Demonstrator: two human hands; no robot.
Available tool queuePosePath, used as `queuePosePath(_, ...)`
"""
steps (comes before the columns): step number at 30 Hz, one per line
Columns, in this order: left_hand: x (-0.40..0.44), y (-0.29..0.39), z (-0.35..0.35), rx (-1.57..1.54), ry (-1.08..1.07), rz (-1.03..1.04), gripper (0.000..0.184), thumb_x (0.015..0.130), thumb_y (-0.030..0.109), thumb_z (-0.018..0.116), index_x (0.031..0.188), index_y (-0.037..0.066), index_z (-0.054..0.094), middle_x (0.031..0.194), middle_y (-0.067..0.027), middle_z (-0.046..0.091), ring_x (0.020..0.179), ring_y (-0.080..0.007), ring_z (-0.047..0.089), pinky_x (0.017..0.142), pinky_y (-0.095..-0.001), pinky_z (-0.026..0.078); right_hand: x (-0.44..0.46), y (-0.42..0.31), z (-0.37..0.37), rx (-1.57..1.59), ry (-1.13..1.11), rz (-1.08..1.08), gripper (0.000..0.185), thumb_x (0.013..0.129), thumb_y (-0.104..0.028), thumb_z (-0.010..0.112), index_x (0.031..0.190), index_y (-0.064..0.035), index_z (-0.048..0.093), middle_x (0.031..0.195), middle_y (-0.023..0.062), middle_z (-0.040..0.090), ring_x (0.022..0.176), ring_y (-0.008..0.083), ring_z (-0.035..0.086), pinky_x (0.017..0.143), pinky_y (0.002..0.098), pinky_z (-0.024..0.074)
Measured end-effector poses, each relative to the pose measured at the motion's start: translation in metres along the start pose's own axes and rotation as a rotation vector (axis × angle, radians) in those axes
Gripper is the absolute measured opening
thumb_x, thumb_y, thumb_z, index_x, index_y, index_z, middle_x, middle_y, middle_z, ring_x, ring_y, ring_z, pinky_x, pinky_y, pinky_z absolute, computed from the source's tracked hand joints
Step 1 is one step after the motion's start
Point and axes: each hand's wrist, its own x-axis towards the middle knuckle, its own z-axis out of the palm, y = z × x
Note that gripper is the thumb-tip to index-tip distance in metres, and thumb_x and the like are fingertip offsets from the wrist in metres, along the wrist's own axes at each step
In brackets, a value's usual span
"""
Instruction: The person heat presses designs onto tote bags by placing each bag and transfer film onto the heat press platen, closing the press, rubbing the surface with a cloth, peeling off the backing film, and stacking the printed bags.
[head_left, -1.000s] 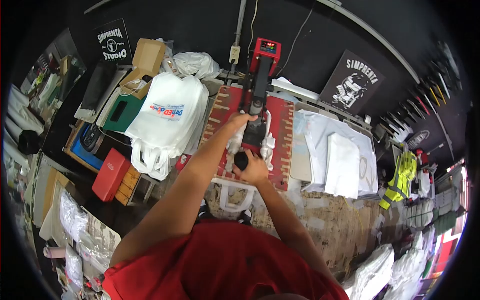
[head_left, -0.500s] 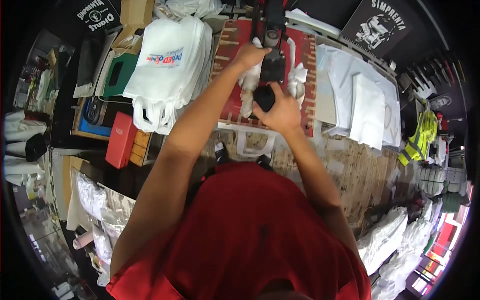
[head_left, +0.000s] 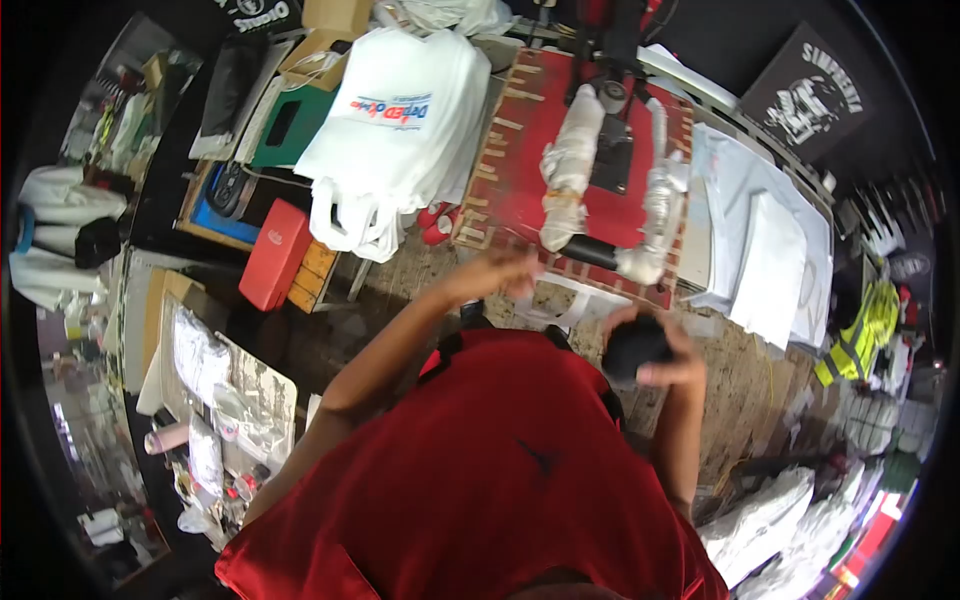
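Observation:
In my right hand (head_left: 682, 365) is a black rounded object (head_left: 636, 350), held low beside the front right corner of a red-topped press (head_left: 520, 160). Its exact kind cannot be made out. My left hand (head_left: 498, 276) hovers by the press's front edge, its fingers smeared by motion. Across the top of the press lies a handle with white-wrapped arms (head_left: 568, 170) and a black crossbar (head_left: 592, 251). Part of a white bag's handle (head_left: 570, 302) hangs below the front edge.
Left of the press lies a stack of white printed bags (head_left: 395, 140), with a red case (head_left: 274, 255) nearby. White sheets (head_left: 765, 255) lie to the right. A yellow vest (head_left: 868, 330) hangs farther right. Wrapped packs (head_left: 200, 355) sit at the lower left.
Both hands have come off the press towards my body, the right one carrying the black object down and right. My left hand has let go near the handle's top. The view has shifted.

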Motion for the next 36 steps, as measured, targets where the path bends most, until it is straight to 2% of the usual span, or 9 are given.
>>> queuePosePath(3, -0.03, -0.079, -0.021, 0.059, -0.024, -0.142, 0.043, 0.103, 0.043, 0.055, 0.112, 0.003, 0.067, 0.096, -0.0056, 0.07, 0.088, -0.0151, 0.065, 0.081, -0.031, 0.053, -0.027, 0.058, 0.014, -0.022, -0.1, 0.201, 0.075, 0.066, -0.035, 0.084, 0.127, 0.0013, 0.063, 0.12, 0.0116, 0.067, 0.113, 0.0219, 0.061, 0.103, 0.033, 0.0426)
queuePosePath(5, -0.041, -0.117, -0.04, 0.481, -0.076, -0.228, 0.042, 0.1, 0.042, 0.06, 0.113, 0.003, 0.067, 0.091, -0.0031, 0.068, 0.085, -0.0141, 0.063, 0.077, -0.0306, 0.051, -0.044, 0.107, 0.02, 0.133, 0.158, 0.461, 0.074, 0.068, -0.031, 0.083, 0.13, 0.002, 0.062, 0.122, 0.0119, 0.067, 0.119, 0.0232, 0.059, 0.107, 0.0341, 0.0411)
queuePosePath(12, -0.015, -0.124, -0.044, -0.026, 0.456, -0.191, 0.046, 0.093, 0.045, 0.071, 0.111, 0.003, 0.07, 0.091, -0.0001, 0.066, 0.081, -0.0118, 0.06, 0.074, -0.0298, 0.049, -0.031, 0.192, 0.015, 0.482, 0.898, 0.175, 0.054, 0.083, -0.013, 0.074, 0.133, -0.0002, 0.057, 0.113, 0.0099, 0.067, 0.101, 0.0215, 0.066, 0.088, 0.0335, 0.0539)
queuePosePath(17, 0.015, -0.11, -0.036, -0.118, 0.573, -0.141, 0.045, 0.089, 0.036, 0.078, 0.11, -0.003, 0.069, 0.096, -0.0048, 0.069, 0.078, -0.0095, 0.061, 0.066, -0.0245, 0.048, -0.017, 0.189, 0.009, 0.598, 0.936, 0.097, 0.054, 0.084, -0.015, 0.073, 0.132, 0.0003, 0.055, 0.112, 0.0112, 0.066, 0.095, 0.0222, 0.067, 0.078, 0.0363, 0.0573)
queuePosePath(23, 0.032, -0.128, -0.031, -0.28, 0.605, -0.117, 0.04, 0.086, 0.031, 0.081, 0.108, -0.001, 0.073, 0.083, -0.0032, 0.069, 0.072, -0.0072, 0.06, 0.065, -0.023, 0.048, -0.009, 0.181, 0.007, 0.645, 0.941, 0.129, 0.052, 0.084, -0.018, 0.077, 0.127, 0.0027, 0.058, 0.106, 0.0104, 0.068, 0.09, 0.0227, 0.069, 0.075, 0.036, 0.0574)
queuePosePath(27, 0.014, -0.151, -0.041, -0.281, 0.539, -0.102, 0.036, 0.088, 0.033, 0.079, 0.101, 0.0, 0.073, 0.087, -0.0021, 0.07, 0.077, -0.0087, 0.062, 0.073, -0.0261, 0.049, -0.02, 0.199, 0.01, 0.668, 0.934, 0.201, 0.049, 0.083, -0.018, 0.078, 0.124, 0.0032, 0.061, 0.106, 0.0106, 0.07, 0.091, 0.0211, 0.069, 0.076, 0.034, 0.0571)
queuePosePath(30, -0.004, -0.175, -0.045, 0.005, 0.434, -0.252, 0.036, 0.087, 0.036, 0.079, 0.093, 0.0, 0.075, 0.081, -0.0019, 0.069, 0.071, -0.0079, 0.057, 0.067, -0.0247, 0.046, -0.037, 0.208, 0.027, 0.663, 0.863, 0.333, 0.049, 0.082, -0.016, 0.079, 0.124, 0.0026, 0.063, 0.107, 0.0098, 0.071, 0.092, 0.019, 0.069, 0.079, 0.0306, 0.0558)
queuePosePath(34, -0.022, -0.172, -0.031, 0.043, 0.409, -0.299, 0.037, 0.088, 0.037, 0.079, 0.092, 0.0, 0.075, 0.078, -0.0011, 0.068, 0.068, -0.0066, 0.055, 0.063, -0.0229, 0.043, -0.045, 0.213, 0.045, 0.546, 0.837, 0.4, 0.049, 0.084, -0.023, 0.078, 0.122, 0.0027, 0.063, 0.106, 0.0091, 0.071, 0.093, 0.0181, 0.068, 0.084, 0.0306, 0.0534)
queuePosePath(36, -0.021, -0.179, -0.029, -0.058, 0.4, -0.265, 0.04, 0.088, 0.039, 0.078, 0.091, 0.0, 0.075, 0.075, -0.0004, 0.067, 0.065, -0.0063, 0.055, 0.061, -0.0226, 0.042, -0.045, 0.192, 0.045, 0.212, 0.81, 0.597, 0.048, 0.087, -0.03, 0.076, 0.12, 0.0021, 0.064, 0.105, 0.0098, 0.07, 0.094, 0.0174, 0.066, 0.085, 0.0309, 0.0517)
